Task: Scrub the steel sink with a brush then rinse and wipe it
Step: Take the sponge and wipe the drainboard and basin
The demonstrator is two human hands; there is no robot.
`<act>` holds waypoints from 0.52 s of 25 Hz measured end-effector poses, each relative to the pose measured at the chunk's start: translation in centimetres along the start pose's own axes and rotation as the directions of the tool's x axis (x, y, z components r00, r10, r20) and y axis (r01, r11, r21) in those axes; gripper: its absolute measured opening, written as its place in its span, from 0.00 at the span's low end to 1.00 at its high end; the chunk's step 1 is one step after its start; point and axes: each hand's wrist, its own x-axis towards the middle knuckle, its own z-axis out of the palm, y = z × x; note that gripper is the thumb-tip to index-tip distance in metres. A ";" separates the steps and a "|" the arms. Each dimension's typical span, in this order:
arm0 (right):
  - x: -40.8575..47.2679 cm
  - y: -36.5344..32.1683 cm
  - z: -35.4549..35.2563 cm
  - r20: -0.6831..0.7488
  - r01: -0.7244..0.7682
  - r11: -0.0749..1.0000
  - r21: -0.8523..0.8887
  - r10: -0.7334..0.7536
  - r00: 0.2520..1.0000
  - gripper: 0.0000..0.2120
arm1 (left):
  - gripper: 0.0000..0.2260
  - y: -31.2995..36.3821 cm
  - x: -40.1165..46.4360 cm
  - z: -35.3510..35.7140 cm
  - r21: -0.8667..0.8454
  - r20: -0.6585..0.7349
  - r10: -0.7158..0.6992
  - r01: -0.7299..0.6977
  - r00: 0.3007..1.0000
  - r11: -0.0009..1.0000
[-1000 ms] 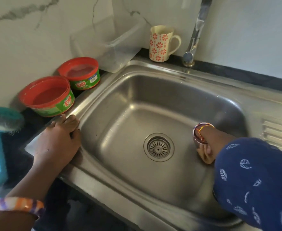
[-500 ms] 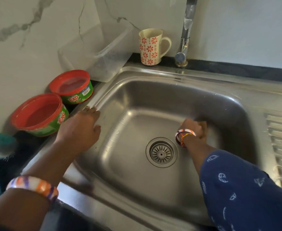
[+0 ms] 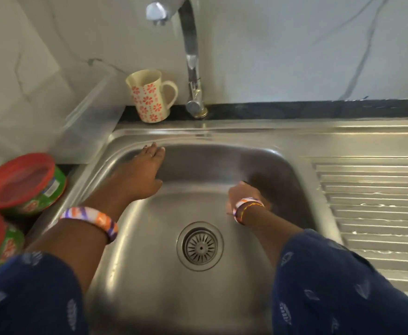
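Head view: right hand (image 3: 242, 198), blurred, grip unclear, presses something dark against the sink's (image 3: 149, 274) far right wall, left hand (image 3: 140, 174) rests flat-fingered on the far left wall, tap (image 3: 190, 56) dry, so rubbing seems underway with rinsing and wiping likely left.

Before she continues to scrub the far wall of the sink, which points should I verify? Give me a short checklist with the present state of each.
1. Left hand braced on the sink back rim, fingers flat: ok.
2. Right hand at the far right wall of the basin: ok.
3. Scrubber in the right hand: cannot tell, blurred.
4. Tap off, no water running: ok.
5. Drain strainer free of debris: ok.
6. Mug standing upright behind the rim, apart from both hands: ok.
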 end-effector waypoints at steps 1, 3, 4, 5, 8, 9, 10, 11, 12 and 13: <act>-0.3 1.3 -0.9 -0.006 -0.081 0.995 0.054 0.082 0.997 0.15 | 0.36 0.4 1.5 -0.4 -0.030 -0.006 0.025 -0.025 1.000 0.999; -0.3 3.5 -2.9 0.094 -0.212 0.898 0.385 0.191 0.977 0.19 | 0.36 1.1 4.4 -0.5 -0.067 0.014 0.075 -0.074 0.997 0.995; -0.5 3.7 -3.9 0.203 -0.258 0.783 0.565 0.171 0.964 0.20 | 0.36 1.4 5.5 -0.4 -0.080 0.020 0.092 -0.090 0.996 0.993; -0.6 3.6 -4.6 0.209 -0.279 0.691 0.667 0.185 0.960 0.20 | 0.35 1.7 6.4 -0.3 -0.089 0.025 0.106 -0.103 0.994 0.991; -0.4 3.2 -6.8 0.009 -0.169 0.703 0.691 0.226 0.974 0.22 | 0.30 2.1 7.7 0.0 -0.116 -0.038 0.120 -0.123 0.992 0.986; -0.4 2.5 -7.3 -0.050 -0.094 0.763 0.640 0.163 0.985 0.19 | 0.30 1.7 7.8 0.1 -0.113 -0.048 0.127 -0.132 0.991 0.985; -0.5 1.2 -7.9 -0.087 -0.033 0.824 0.566 0.100 0.991 0.17 | 0.31 1.1 8.0 0.1 -0.126 -0.044 0.133 -0.138 0.990 0.982; -0.5 -0.1 -8.6 -0.110 0.015 0.873 0.488 0.044 0.993 0.16 | 0.32 0.4 8.3 0.4 -0.143 -0.031 0.153 -0.156 0.988 0.977; -0.2 -1.5 -9.0 -0.095 0.070 0.903 0.424 -0.033 0.995 0.17 | 0.32 0.0 8.3 0.5 -0.169 -0.029 0.167 -0.170 0.985 0.971; -0.2 -3.5 -9.3 -0.071 0.113 0.914 0.389 -0.093 0.993 0.18 | 0.32 -0.5 8.6 0.6 -0.193 -0.011 0.194 -0.192 0.981 0.962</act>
